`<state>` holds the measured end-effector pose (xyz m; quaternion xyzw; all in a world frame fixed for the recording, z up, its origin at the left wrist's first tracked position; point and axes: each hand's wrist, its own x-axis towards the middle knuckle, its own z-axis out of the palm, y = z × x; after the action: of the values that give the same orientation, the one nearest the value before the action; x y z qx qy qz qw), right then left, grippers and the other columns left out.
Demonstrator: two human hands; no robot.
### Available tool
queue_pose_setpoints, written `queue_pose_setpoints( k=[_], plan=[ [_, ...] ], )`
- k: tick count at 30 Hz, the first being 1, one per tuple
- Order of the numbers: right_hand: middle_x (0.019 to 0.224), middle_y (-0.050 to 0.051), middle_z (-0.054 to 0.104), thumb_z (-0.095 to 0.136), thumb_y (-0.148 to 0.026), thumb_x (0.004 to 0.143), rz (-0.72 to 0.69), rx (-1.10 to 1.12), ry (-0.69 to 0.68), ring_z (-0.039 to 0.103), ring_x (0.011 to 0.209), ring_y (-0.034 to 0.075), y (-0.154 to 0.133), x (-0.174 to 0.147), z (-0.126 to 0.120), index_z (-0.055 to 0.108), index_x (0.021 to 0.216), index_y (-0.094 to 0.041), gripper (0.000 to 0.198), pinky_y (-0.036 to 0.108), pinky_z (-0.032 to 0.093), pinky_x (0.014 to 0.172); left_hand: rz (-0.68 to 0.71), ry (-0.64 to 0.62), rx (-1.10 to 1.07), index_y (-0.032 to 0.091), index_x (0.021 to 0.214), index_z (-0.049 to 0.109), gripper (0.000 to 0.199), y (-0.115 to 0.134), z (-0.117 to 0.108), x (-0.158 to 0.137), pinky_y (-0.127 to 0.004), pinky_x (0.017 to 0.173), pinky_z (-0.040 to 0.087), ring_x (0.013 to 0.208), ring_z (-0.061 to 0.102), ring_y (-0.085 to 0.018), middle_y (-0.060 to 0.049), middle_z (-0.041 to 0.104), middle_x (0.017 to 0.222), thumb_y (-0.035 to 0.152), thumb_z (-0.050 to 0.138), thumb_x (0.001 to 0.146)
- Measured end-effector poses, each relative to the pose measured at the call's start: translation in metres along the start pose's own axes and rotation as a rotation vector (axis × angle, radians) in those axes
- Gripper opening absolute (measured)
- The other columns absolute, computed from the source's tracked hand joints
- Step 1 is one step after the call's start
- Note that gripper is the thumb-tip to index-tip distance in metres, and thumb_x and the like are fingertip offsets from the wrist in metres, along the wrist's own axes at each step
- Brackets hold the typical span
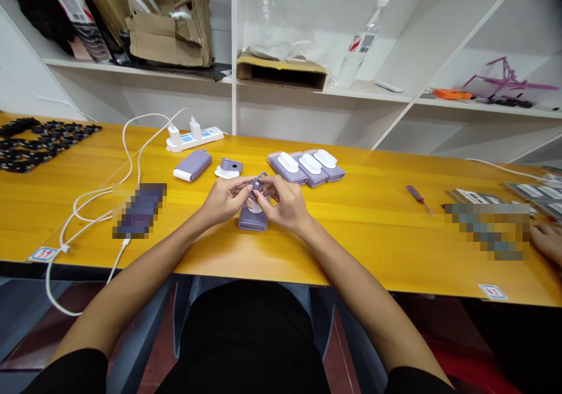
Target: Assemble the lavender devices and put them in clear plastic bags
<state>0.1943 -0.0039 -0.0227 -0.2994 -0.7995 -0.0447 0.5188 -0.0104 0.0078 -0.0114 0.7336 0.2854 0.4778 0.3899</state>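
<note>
My left hand (pixel 225 201) and my right hand (pixel 286 204) meet at the middle of the table, fingertips pinched on a small purple piece (pixel 260 178) with a ring-like outline. Its exact kind is too small to make out, and my fingers partly cover it. Directly under them lies a purple case (pixel 253 222) with a white oval, partly hidden by my fingers. Beyond my left hand sit a purple block with a white bristled part (pixel 228 168) and a purple case with a white end (pixel 193 165). Several purple cases with white oval pieces (pixel 288 162) lie beyond my right hand.
A white power strip (pixel 195 140) with chargers stands at the back left; white cables (pixel 75 206) loop down to a blurred-out phone (pixel 139 211). Rightward lie a small screwdriver (pixel 419 199) and another person's hand (pixel 548 242). White shelves (pixel 234 89) rise behind the table.
</note>
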Motion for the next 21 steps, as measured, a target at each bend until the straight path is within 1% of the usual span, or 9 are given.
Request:
queue_pose_setpoints(
  k=[7,11,18,21],
  plan=[
    [0.074,-0.001,0.070,0.070,-0.023,0.099,0.020,0.058,0.011,0.062,0.059,0.014,0.0003,0.0022,-0.0011,0.066,0.114,-0.020,0.016,0.027,0.049,0.056,0.015,-0.028,0.018,0.013,0.131,0.080,0.039,0.0029,-0.0004,0.0007,-0.028,0.067,0.068,0.065,0.079,-0.018,-0.009,0.086,0.097,0.033,0.068,0.100],
    [0.074,0.000,0.070,0.070,-0.025,0.098,0.046,0.051,-0.003,0.062,0.060,0.014,-0.0004,0.0024,-0.0007,0.066,0.112,-0.021,0.014,0.027,0.049,0.056,0.021,-0.028,0.048,0.013,0.129,0.081,0.038,0.0032,-0.0008,0.0010,-0.028,0.069,0.067,0.066,0.079,-0.018,-0.009,0.086,0.096,0.033,0.067,0.101],
    [0.073,-0.002,0.068,0.071,-0.019,0.096,0.007,0.075,0.028,0.060,0.058,0.012,-0.0015,0.0032,-0.0001,0.065,0.110,-0.019,0.015,0.025,0.045,0.053,0.037,-0.031,0.080,0.014,0.129,0.082,0.037,0.0033,-0.0016,0.0009,-0.028,0.070,0.066,0.071,0.080,-0.018,-0.009,0.086,0.097,0.032,0.065,0.101],
    [0.073,-0.002,0.068,0.071,-0.021,0.096,0.023,0.069,0.016,0.060,0.058,0.012,-0.0014,0.0030,-0.0004,0.065,0.110,-0.020,0.015,0.026,0.046,0.054,0.028,-0.024,0.090,0.014,0.129,0.082,0.037,0.0033,-0.0017,0.0009,-0.029,0.070,0.066,0.070,0.079,-0.019,-0.009,0.086,0.099,0.034,0.066,0.101]
  ],
)
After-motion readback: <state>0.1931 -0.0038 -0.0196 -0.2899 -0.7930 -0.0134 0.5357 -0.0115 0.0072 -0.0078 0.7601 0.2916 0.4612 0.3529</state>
